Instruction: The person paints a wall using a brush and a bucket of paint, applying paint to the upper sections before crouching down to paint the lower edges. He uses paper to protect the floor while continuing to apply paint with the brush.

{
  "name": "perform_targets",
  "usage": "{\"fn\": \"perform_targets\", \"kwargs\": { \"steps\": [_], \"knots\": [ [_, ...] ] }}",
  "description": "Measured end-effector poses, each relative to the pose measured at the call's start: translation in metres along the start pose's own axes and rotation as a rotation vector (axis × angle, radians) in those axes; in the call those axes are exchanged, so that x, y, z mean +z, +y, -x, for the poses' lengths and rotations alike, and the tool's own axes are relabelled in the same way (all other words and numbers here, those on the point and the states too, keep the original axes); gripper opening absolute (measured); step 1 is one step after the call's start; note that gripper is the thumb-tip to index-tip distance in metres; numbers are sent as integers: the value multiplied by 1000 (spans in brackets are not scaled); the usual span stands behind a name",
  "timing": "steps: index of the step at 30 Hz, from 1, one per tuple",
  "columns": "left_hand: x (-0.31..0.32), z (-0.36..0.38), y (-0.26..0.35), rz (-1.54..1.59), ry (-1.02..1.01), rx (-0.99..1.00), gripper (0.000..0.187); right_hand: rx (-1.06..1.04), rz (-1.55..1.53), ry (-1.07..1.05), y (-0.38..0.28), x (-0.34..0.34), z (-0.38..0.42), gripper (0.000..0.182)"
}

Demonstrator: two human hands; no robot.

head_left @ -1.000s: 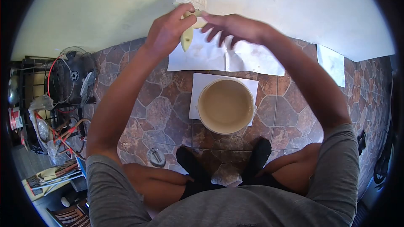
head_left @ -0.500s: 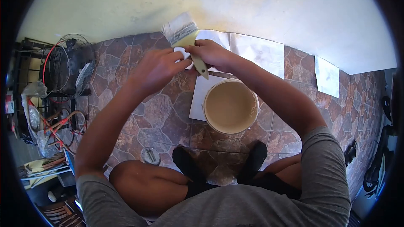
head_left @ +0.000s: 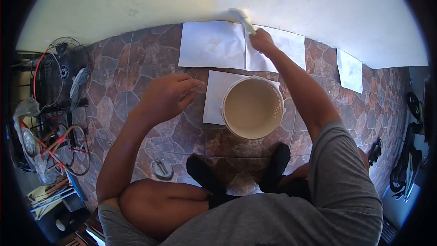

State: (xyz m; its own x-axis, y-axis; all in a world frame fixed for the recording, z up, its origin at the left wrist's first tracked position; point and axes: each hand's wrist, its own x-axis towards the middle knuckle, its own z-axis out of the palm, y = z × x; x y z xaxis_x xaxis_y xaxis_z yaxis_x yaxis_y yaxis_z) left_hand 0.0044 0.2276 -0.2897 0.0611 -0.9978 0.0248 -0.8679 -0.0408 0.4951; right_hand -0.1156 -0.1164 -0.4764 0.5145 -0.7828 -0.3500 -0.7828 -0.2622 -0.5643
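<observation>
My right hand (head_left: 262, 41) is closed around the handle of a flat paintbrush (head_left: 246, 24). The brush is held out at the foot of the wall, over the white sheets; its bristles are blurred and seem to be at the wall surface. My left hand (head_left: 169, 94) hangs in the air left of the bucket, fingers loosely stretched and thumb apart, with nothing in it. Between my arms stands a bucket (head_left: 252, 109) with a beige, paint-like coating or liquid inside. It rests partly on a white sheet (head_left: 213, 95).
White sheets (head_left: 211, 45) lie along the wall (head_left: 150, 4), with another sheet (head_left: 349, 70) farther right. A round lid-like object (head_left: 161, 169) lies by my left foot. A fan (head_left: 63, 70) and a bicycle frame (head_left: 63, 148) stand left on the stone-patterned floor.
My right hand has carried the paintbrush forward and right to the wall. My left hand has come away from the brush, back and down, and its fingers have opened.
</observation>
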Motion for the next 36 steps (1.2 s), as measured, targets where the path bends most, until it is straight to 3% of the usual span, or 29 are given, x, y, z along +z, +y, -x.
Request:
{"fn": "perform_targets", "kwargs": {
  "steps": [2, 4, 5, 7, 9, 12, 16, 19, 21, 26, 31, 33, 34, 36],
  "knots": [
    [4, 0, -6, 19, -13, -3, 24, 32, -22, 24, 11, -8, 15, 42],
    [6, -1, -11, 29, -27, -3, 24, 254, -152, -49, 4, -26, 38, 40],
    [7, -2, -12, 43, -49, 12, 23, 254, -148, -52, 6, -24, 38, 40],
    [12, -2, -11, 60, -72, 22, 23, -125, 137, 14, 8, -17, 39, 35],
    [16, -3, -7, 175, -114, -135, 17, -283, 182, -87, -8, -7, 29, 33],
    [40, -4, -28, 143, -83, -134, 21, -452, 209, -135, -36, 17, 8, 40],
    [95, -22, -97, 87, -95, -216, 31, -391, 222, -128, -52, 34, -23, 43],
    [128, -39, -154, -155, -141, -175, 46, -338, 246, -65, -44, 19, -18, 42],
    [144, -49, -174, -235, -338, -258, 54, -311, 251, -18, -25, 6, -19, 42],
    [153, -43, -170, -344, -462, -308, 58, -68, 140, 33, 17, -19, 2, 39],
    [147, -48, -164, -317, -479, -355, 59, -187, 310, -27, -14, -29, 22, 39],
    [149, -48, -164, -335, -473, -353, 59, -211, 334, -156, -34, -20, 15, 45],
    [149, -49, -163, -334, -478, -355, 59, -94, 260, -217, -46, -16, 13, 52],
    [146, -53, -163, -340, -519, -377, 59, -47, 135, -257, -43, -6, 13, 54]
  ]
}}
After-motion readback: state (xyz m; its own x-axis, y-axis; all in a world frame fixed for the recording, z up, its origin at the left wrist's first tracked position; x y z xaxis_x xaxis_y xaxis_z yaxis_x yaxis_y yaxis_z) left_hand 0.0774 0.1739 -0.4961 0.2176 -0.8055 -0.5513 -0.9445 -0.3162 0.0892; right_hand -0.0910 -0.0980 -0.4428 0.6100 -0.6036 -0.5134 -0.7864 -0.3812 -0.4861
